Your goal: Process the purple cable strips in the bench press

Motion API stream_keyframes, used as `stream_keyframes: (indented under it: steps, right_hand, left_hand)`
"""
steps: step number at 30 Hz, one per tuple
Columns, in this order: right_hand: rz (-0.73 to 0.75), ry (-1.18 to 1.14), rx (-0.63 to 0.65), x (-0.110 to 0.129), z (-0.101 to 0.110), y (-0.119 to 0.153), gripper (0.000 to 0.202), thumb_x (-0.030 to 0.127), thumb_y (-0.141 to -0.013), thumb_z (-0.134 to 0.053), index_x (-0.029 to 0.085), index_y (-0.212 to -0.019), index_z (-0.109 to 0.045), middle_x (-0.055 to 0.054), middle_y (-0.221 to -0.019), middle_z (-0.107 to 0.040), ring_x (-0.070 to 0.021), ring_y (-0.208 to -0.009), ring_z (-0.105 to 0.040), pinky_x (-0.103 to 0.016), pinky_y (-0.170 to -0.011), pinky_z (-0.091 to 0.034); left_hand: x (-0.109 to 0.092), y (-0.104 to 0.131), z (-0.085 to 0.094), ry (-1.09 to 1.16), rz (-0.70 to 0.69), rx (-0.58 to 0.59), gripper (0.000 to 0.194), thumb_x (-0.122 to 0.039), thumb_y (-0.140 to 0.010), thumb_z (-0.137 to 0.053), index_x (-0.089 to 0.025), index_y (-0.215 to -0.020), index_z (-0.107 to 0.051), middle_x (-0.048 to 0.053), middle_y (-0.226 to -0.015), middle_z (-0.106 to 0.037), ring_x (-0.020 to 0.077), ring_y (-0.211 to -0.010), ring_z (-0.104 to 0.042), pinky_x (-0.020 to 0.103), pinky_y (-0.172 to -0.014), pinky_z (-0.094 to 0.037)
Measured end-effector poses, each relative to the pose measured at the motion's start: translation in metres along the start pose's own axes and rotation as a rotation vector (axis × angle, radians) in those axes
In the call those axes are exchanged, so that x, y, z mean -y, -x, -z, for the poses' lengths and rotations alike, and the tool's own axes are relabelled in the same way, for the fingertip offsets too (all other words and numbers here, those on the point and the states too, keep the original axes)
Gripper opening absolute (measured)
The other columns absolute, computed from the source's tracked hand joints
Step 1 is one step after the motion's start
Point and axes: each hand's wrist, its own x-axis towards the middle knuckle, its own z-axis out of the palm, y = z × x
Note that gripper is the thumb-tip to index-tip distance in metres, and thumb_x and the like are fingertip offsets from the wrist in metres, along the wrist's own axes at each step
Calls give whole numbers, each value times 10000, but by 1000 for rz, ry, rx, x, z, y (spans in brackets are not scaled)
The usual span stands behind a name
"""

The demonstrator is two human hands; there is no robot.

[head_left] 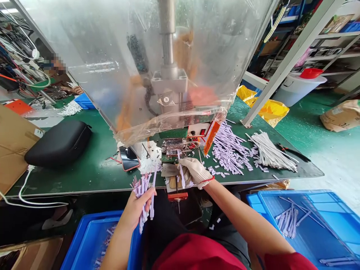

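A bundle of thin lilac strips point(144, 183), several with pinkish ends, is held in my left hand point(140, 204), whose fingers wrap round it below the table edge. My right hand point(194, 171) wears a white glove with a red cuff. Its fingers pinch one lilac strip point(181, 170) that stands roughly upright at the front of a small metal fixture point(174, 146). Above the fixture is a press head point(169, 80), seen through a cloudy plastic sheet point(107, 75). Right of the fixture lies a heap of lilac pieces point(229, 150).
White strips point(272, 152) and dark-handled pliers point(295, 153) lie on the green table point(98, 180) at right. A phone point(128, 158) and black case point(59, 143) are at left. Blue bins point(84, 228) point(323, 213) flank my legs. Another person's hand point(76, 90) shows far left.
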Motion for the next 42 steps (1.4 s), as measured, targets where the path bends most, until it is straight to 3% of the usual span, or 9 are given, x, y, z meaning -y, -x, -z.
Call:
stream_keyframes:
  steps: [10, 14, 17, 24, 26, 29, 32, 36, 42]
  right_hand:
    - [25, 77, -87, 3, -1, 4, 331, 476, -828, -619, 193, -667, -560, 16, -465, -564, -91, -324, -449, -196, -311, -322]
    - [229, 308, -253, 16, -1, 29, 363, 542, -836, -630, 196, -734, -588, 1, -593, -618, -109, -463, -530, -207, -422, -395]
    - [355, 416, -188, 25, -6, 52, 327, 520, -846, -639, 194, -855, -661, -15, -732, -674, -123, -596, -575, -211, -531, -436]
    - [302, 141, -126, 16, -23, 72, 327, 483, -845, -616, 194, -705, -555, 13, -541, -575, -99, -430, -473, -210, -420, -383]
    - [327, 64, -183, 21, -7, 75, 333, 498, -836, -612, 196, -710, -552, 19, -525, -550, -97, -407, -453, -211, -401, -378]
    - [406, 85, -553, 39, 55, 75, 357, 537, -872, -514, 192, -812, -582, -10, -611, -596, -118, -461, -502, -221, -436, -411]
    - [290, 685, -844, 50, 134, 68, 305, 429, -897, -490, 168, -916, -647, -90, -819, -692, -189, -691, -645, -270, -623, -486]
    - [-51, 1420, -681, 43, 184, 46, 306, 246, -857, -503, 124, -1080, -675, -181, -988, -712, -282, -914, -680, -329, -757, -467]
    - [-117, 1474, -622, 38, 179, 30, 342, 196, -826, -502, 105, -1100, -686, -189, -1022, -711, -265, -920, -682, -301, -732, -444]
  left_hand:
    - [-6, -7, -5, -70, -25, 116, 327, -455, -737, -739, -145, -657, -674, 31, -553, -647, 67, -376, -404, 201, -397, -312]
    - [-10, -15, -5, -194, -53, 186, 302, -416, -780, -725, -147, -652, -675, 25, -562, -645, 77, -406, -434, 210, -439, -361]
    - [-16, -21, -8, -279, -64, 285, 304, -411, -815, -703, -154, -658, -665, 24, -581, -642, 87, -429, -451, 220, -461, -376]
    - [-34, -19, -23, -313, -98, 464, 405, -460, -867, -639, -187, -577, -568, -34, -421, -455, 95, -411, -393, 233, -465, -327]
    - [-33, -16, -17, -294, -78, 520, 373, -483, -850, -658, -183, -633, -614, -48, -403, -425, 93, -399, -362, 235, -465, -320]
    - [-26, -18, 2, -245, -35, 514, 405, -514, -826, -679, -182, -606, -602, -50, -389, -398, 93, -405, -344, 232, -468, -315]
    - [-15, -28, 13, -131, -54, 356, 488, -555, -820, -660, -199, -535, -487, -53, -426, -380, 91, -426, -330, 226, -460, -294]
    - [-7, -48, -13, -304, -55, 138, 467, -541, -775, -699, -193, -530, -506, -42, -440, -448, 99, -413, -379, 231, -448, -300]
    - [-3, -76, -75, -392, -76, 162, 337, -514, -801, -646, -182, -742, -666, -73, -362, -439, 141, -383, -458, 253, -480, -362]
